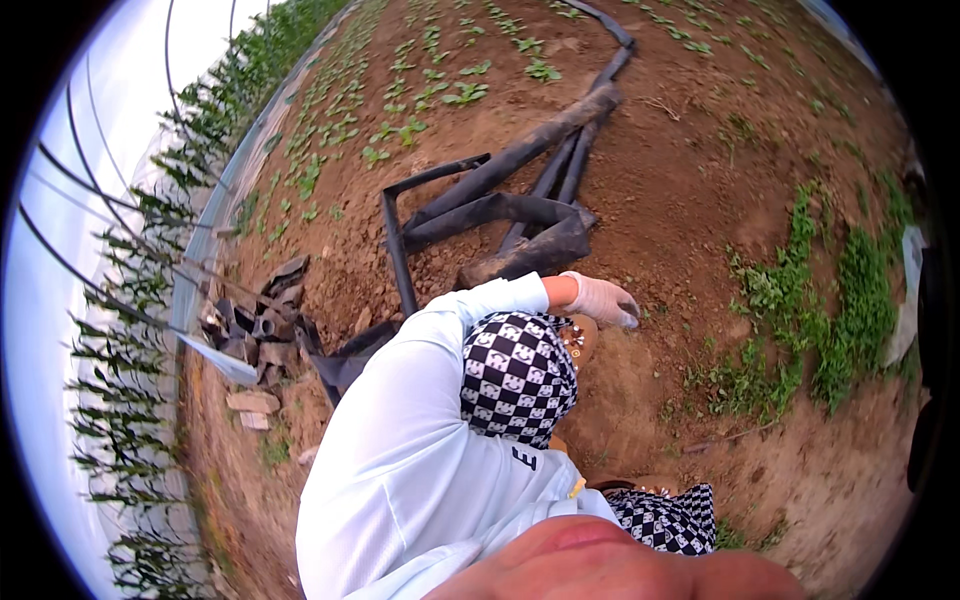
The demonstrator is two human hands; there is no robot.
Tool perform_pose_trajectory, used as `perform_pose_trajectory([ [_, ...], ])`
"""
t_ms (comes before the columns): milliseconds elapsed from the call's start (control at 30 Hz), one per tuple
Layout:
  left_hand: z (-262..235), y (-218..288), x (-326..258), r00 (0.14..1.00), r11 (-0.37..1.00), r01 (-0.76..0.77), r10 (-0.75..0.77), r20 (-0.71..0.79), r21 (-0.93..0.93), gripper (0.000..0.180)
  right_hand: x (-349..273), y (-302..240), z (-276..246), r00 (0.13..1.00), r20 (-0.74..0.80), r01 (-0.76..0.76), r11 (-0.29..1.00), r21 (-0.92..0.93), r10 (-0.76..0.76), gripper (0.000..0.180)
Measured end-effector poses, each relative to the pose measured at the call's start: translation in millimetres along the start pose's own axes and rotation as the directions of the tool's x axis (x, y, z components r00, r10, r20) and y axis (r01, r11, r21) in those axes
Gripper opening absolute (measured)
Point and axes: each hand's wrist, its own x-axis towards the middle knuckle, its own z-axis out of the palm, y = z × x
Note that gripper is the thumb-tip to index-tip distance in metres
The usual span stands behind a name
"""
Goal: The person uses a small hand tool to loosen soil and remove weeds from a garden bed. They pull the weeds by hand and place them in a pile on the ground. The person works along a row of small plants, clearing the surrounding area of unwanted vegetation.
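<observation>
Where black tubing (520, 149) sprawls over soil (670, 190), seedlings (466, 94) beyond, green weeds (862, 310)

Left hand (603, 300): glove white with a pinkish cast, darker grey toward the fingertips. Shirt (375, 465): pale blue-white, single black mark on the front. Trousers (515, 375): black-and-white check, face motifs inside the squares. Flat hose (530, 145), far: black, dusted brown. Soil (670, 220): reddish brown. Seedlings (466, 94), far: light green. Weeds (862, 305), right: brighter green. Tall plants (120, 450), left: dark green. Blocks (253, 402), left: tan.
</observation>
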Motion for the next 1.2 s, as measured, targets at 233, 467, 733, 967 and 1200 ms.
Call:
perform_pose_trajectory([
  [233,-76,20,-57,0.341,0.598,-0.797,0.331,-0.880,-0.084,0.091,35,-11,-93,0.988,-0.135,0.075,0.997,0.001,-0.074,0.032],
  [467,-178,-36,-215,-0.436,0.042,-0.892,-0.349,-0.830,0.451,0.066,121,-86,-172,0.899,-0.205,0.400,0.916,0.027,-0.387,0.022],
  [733,-11,27,-232,0.223,-0.055,-0.971,0.136,-0.965,-0.232,0.046,89,-258,-204,0.731,0.519,0.649,0.685,-0.331,-0.443,0.028],
  [967,47,45,-237,0.601,-0.178,-0.773,0.104,-0.792,-0.610,0.055,82,-314,-132,0.638,0.438,0.745,0.650,-0.147,-0.633,0.031],
  [1200,42,47,-226,0.501,-0.553,-0.583,0.331,-0.800,-0.595,0.053,81,-279,-129,0.644,0.601,0.666,0.734,-0.137,-0.473,0.034],
])
